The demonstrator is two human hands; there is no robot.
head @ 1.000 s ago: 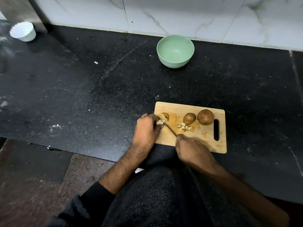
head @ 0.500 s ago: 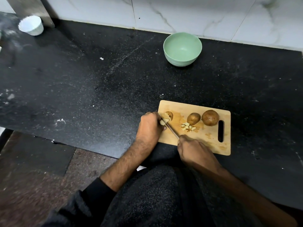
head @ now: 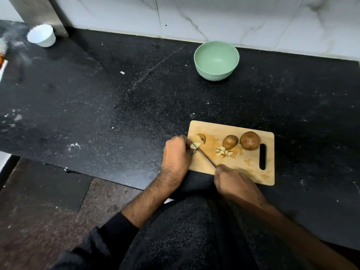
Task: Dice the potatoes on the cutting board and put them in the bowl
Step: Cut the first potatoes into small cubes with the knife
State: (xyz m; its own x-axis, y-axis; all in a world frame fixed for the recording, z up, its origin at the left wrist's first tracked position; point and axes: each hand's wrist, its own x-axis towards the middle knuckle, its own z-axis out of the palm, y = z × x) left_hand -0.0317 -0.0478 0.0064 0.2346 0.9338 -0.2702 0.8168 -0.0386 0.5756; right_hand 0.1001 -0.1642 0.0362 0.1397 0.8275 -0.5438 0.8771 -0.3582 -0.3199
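Note:
A wooden cutting board (head: 251, 168) lies on the black counter near its front edge. On it sit a whole brown potato (head: 249, 140), a cut potato half (head: 230, 142), a small pile of diced pieces (head: 224, 152) and another potato chunk (head: 201, 137). My left hand (head: 176, 154) pinches a pale potato piece (head: 194, 145) at the board's left end. My right hand (head: 233, 182) grips a knife (head: 206, 159) whose blade tip rests on that piece. A light green bowl (head: 216, 60) stands empty by the back wall.
A small white fluted cup (head: 41, 35) stands at the far left beside a metal post (head: 41, 12). The black counter (head: 116, 98) is speckled with crumbs. Its front edge drops to a brown floor at the lower left. My dark-clothed lap fills the bottom.
The camera view has shifted slightly, so everything sits a little further right and lower. My hands and the knife stay at the potato piece on the board's left end.

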